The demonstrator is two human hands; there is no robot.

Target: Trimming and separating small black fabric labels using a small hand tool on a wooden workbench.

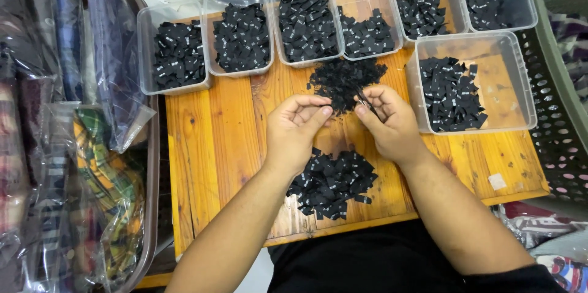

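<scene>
Small white print on the black fabric labels in the clear plastic tubs [177,88] too small to read. Thin dark item pinched in right hand [392,123] mostly covered by fingers, can't tell what it is. Left hand [294,131] fingertips hide part of upper loose pile of black labels [344,78]. Top-right tubs cut by frame edge. Bagged folded patterned fabrics [67,146] cut at left edge, plastic glare blurs patterns.
</scene>
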